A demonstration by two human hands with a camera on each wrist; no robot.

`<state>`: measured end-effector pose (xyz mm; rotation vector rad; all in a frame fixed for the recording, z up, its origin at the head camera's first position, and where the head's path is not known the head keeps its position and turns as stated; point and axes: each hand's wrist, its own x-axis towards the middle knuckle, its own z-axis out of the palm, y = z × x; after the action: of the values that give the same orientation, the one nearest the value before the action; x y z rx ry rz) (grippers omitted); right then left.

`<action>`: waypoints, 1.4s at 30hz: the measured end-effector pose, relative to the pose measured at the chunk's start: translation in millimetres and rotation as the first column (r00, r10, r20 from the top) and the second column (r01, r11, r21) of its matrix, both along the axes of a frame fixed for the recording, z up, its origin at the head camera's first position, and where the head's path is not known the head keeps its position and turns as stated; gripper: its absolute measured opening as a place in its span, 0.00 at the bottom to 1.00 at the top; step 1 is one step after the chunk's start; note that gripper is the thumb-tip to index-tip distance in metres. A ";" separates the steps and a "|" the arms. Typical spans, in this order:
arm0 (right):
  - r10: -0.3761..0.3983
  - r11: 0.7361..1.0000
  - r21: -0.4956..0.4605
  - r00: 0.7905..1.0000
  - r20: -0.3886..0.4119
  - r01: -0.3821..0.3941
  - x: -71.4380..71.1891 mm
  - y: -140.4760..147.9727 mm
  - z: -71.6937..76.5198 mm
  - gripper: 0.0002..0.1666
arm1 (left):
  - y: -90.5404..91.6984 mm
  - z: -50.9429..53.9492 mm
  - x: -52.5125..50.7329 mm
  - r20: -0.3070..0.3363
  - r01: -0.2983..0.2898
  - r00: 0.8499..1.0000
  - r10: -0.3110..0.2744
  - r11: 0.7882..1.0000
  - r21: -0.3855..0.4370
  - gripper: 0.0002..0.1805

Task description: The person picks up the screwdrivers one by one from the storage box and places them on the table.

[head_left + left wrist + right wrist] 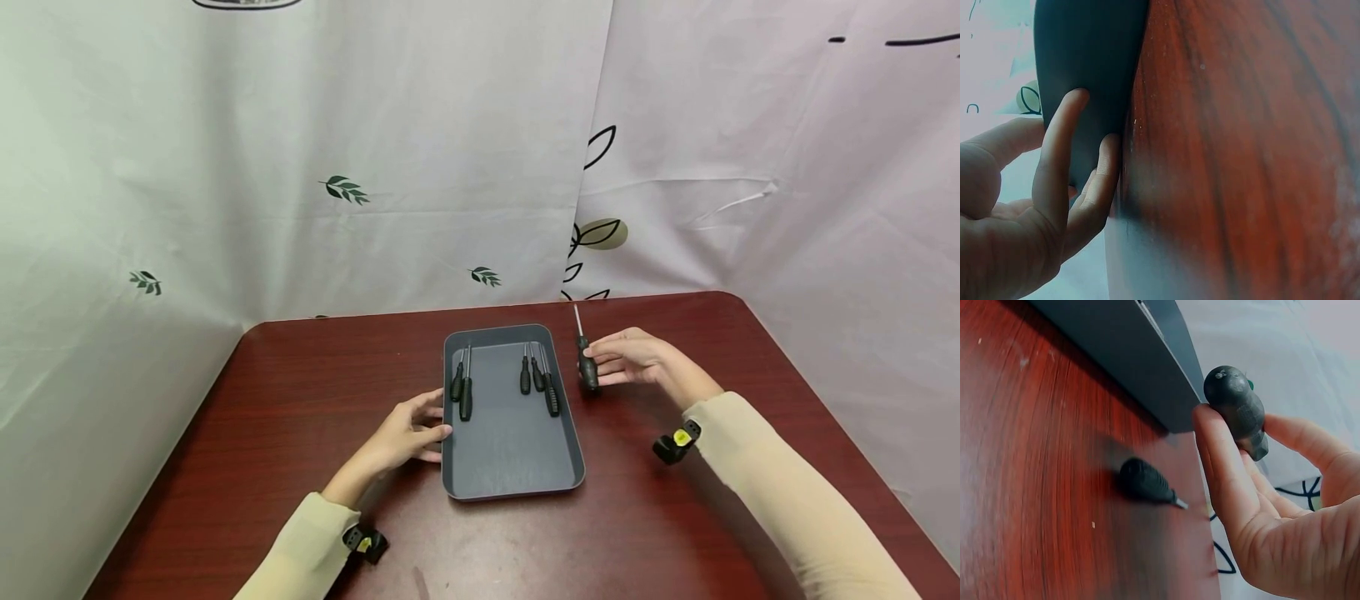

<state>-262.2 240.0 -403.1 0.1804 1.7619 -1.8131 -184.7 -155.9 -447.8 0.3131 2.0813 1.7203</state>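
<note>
My right hand (633,357) pinches the dark handle of a screwdriver (588,371) just off the right side of the grey tray (510,467); its metal shaft points toward the far table edge. In the right wrist view, the right hand (1272,506) has thumb and fingers around that handle (1235,403), and a second black-handled screwdriver (1144,481) lies below on the table. At the tray's left side, my left hand (405,433) rests its fingertips on the wall. The left wrist view has the left hand (1041,200) touching the tray's outer wall (1091,50) with fingers extended.
Inside the tray are two screwdrivers (466,398) on the left and three more screwdrivers (551,396) toward the right, shafts pointing away. The tray stands on a reddish-brown wooden table (322,375). White patterned cloth (420,150) hangs behind the table and at its sides.
</note>
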 end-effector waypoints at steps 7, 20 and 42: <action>-0.001 1.000 0.000 1.000 -0.001 0.001 0.5 15.2 -1.6 0.05 | -0.5 0.0 0.8 0.003 0.004 1.000 -0.004 1.000 0.007 0.38; -0.009 1.000 0.013 1.000 -0.007 0.009 2.6 37.9 -3.8 0.08 | -0.1 0.4 -0.4 0.008 0.005 1.000 -0.005 1.000 0.002 0.38; -0.010 0.997 0.072 1.000 0.022 0.008 0.8 64.0 -12.1 0.11 | 0.0 -1.6 0.1 0.015 -0.006 1.000 0.005 1.000 0.011 0.38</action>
<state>-261.3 303.9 -415.3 0.2367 1.8152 -1.7480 -184.6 -155.9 -449.4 0.2975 2.0650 1.7326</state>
